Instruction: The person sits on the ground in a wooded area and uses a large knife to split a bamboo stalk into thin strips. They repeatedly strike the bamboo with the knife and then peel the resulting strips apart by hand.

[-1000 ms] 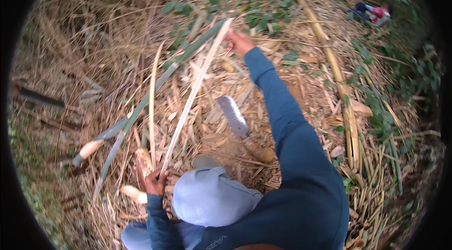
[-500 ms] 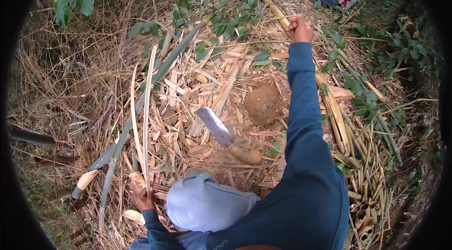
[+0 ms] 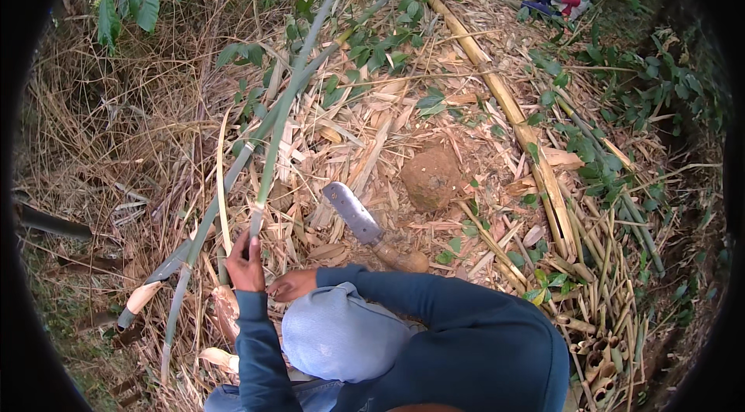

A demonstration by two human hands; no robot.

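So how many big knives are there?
1. The knife lies among the chips, beyond the knee and to the right of the right hand. Others could be hidden under the chips.

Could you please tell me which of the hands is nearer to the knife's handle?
The right hand is nearer: it is left of the handle, slightly lower in view; the left hand is farther left.
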